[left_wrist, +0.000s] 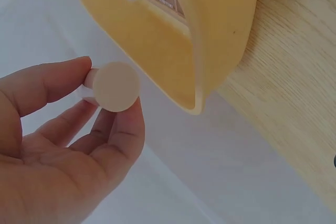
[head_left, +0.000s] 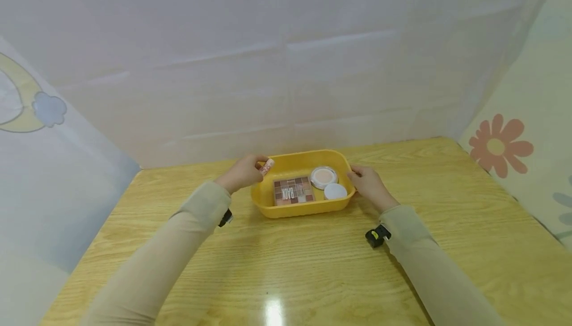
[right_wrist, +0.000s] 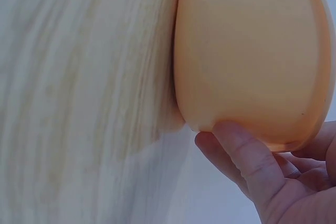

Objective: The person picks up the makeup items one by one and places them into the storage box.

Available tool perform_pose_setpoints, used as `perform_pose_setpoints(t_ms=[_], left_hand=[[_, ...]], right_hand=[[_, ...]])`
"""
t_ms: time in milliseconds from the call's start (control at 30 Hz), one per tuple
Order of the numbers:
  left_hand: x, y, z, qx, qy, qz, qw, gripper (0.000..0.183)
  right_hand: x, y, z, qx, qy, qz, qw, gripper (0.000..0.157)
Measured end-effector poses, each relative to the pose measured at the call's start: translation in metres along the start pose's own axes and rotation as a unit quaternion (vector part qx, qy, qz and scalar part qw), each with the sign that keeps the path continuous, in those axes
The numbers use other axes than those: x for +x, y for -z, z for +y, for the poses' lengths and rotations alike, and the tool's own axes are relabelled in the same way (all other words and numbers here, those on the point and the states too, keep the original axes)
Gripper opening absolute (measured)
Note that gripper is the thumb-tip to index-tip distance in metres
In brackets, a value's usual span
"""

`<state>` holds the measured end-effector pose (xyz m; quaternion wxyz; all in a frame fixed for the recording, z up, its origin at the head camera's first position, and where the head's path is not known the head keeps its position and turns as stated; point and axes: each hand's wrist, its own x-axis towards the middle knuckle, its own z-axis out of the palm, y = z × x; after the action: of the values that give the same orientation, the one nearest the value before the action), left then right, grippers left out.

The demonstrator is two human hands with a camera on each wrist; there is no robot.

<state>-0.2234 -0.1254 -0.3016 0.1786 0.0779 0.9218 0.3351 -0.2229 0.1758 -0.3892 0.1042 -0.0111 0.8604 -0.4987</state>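
My left hand (head_left: 245, 173) pinches a small pink-and-white tube (head_left: 266, 167) with red markings between thumb and fingers. Its round, flat beige end faces the camera in the left wrist view, just beside the rim of a yellow plastic bin (head_left: 304, 211). At the bin's right end, my right hand (head_left: 369, 186) grips the rim, thumb and fingers on either side of the wall in the right wrist view. Inside the bin lie an eyeshadow palette (head_left: 293, 191) with many pans, a round compact (head_left: 323, 177) with a clear edge, and a white round disc (head_left: 335, 191).
The bin stands toward the back of a wood-grain table (head_left: 286, 261). A pale sheet (head_left: 277, 77) hangs close behind the table's back edge, and printed panels flank both sides, the right one bearing a flower (head_left: 502, 145).
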Motion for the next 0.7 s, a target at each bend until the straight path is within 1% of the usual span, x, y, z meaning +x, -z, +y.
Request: perform_pose_setpoints(t_ms=[133, 300, 433, 567, 700], left_hand=[[0.002, 0.000, 0.001, 0.020, -0.015, 0.001, 0.9997, 0.060], [0.008, -0.003, 0.001, 0.037, -0.029, -0.004, 0.9989, 0.055], [0.012, -0.005, 0.001, 0.067, -0.043, -0.004, 0.9968, 0.052], [0.016, -0.008, 0.002, 0.121, -0.071, 0.005, 0.9901, 0.044], [0.020, -0.011, 0.003, 0.152, -0.091, 0.008, 0.9842, 0.043]], right_hand=[[0.000, -0.001, 0.001, -0.001, -0.002, 0.002, 1.000, 0.049], [0.000, -0.001, 0.001, -0.002, -0.006, 0.003, 1.000, 0.050], [-0.001, -0.002, 0.002, -0.002, -0.010, 0.003, 1.000, 0.050], [0.000, -0.002, 0.003, 0.002, -0.006, 0.003, 1.000, 0.050], [0.000, -0.002, 0.002, 0.005, -0.001, 0.004, 1.000, 0.049]])
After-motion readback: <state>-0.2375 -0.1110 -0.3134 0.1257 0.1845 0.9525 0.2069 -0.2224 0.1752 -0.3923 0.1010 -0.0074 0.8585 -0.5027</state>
